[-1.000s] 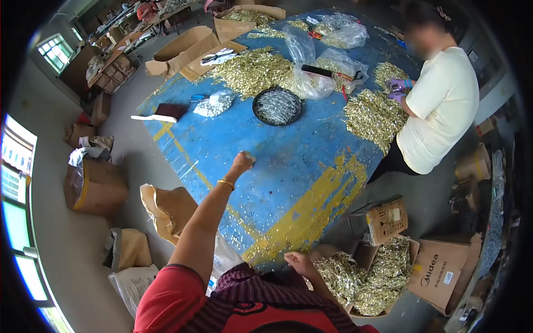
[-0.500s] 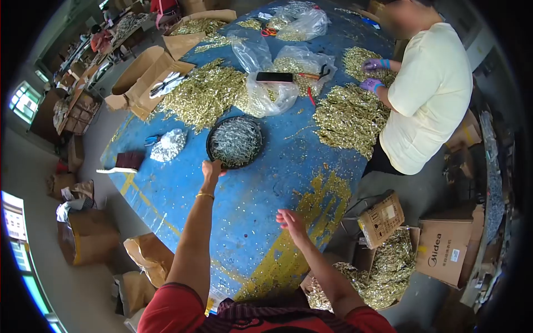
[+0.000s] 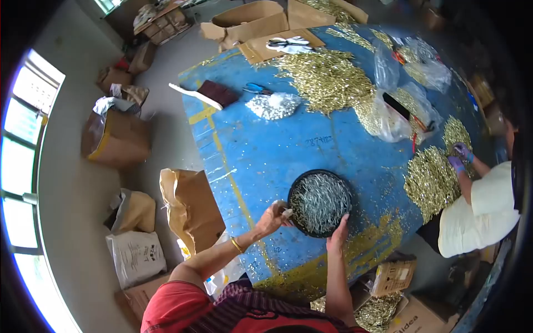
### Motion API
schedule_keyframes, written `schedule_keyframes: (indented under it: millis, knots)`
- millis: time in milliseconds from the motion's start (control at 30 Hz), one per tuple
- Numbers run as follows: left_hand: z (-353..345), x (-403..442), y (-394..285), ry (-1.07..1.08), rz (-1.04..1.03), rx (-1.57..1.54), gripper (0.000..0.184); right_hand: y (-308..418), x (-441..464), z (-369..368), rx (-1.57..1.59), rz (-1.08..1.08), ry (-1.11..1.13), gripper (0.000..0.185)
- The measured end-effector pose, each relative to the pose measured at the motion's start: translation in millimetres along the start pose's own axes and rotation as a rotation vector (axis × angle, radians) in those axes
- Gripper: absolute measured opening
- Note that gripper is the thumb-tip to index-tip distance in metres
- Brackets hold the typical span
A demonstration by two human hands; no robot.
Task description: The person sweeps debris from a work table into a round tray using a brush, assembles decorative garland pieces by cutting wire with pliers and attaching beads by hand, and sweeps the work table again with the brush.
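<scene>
You appear to be steadying a round black pan [image 3: 320, 172] of silvery pieces [image 3: 322, 203] on the blue counter [image 3: 272, 147], right hand [image 3: 336, 237] at its rim, left hand [image 3: 270, 218] beside; either grip's closure is unclear. Shifting calls for levelness.

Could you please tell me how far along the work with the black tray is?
It looks well short of finished. Already done, it seems: silver pieces are gathered in the round black tray. In hand: the left hand is at the tray's left side, the right hand at its near right rim. Probably left: those pieces lie loose and tangled, covering most of the tray's bottom.
</scene>
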State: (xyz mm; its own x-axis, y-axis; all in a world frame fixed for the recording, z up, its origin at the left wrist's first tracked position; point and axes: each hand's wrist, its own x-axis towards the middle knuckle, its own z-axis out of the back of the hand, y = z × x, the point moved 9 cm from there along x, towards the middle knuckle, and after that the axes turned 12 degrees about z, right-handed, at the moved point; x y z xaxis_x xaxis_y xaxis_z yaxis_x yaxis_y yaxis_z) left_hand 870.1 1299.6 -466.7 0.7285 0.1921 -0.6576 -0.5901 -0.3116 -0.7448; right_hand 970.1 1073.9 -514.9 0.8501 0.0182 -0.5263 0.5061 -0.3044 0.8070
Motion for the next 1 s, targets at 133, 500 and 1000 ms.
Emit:
schedule_keyframes:
  millis: [133, 500, 1000]
  knots:
    - [151, 1, -79, -0.719, -0.435, 0.638, 0.041, -3, 2, 32, 0.076, 0.065, -0.009, 0.073]
    - [370, 169, -221, -1.093, -0.580, 1.415, 0.033, 18, -50, 54, 0.012, 0.038, -0.036, 0.059]
    - [20, 8, -92, -0.333, -0.862, 1.352, 0.037, 39, -81, 85, -0.138, 0.165, -0.112, 0.051]
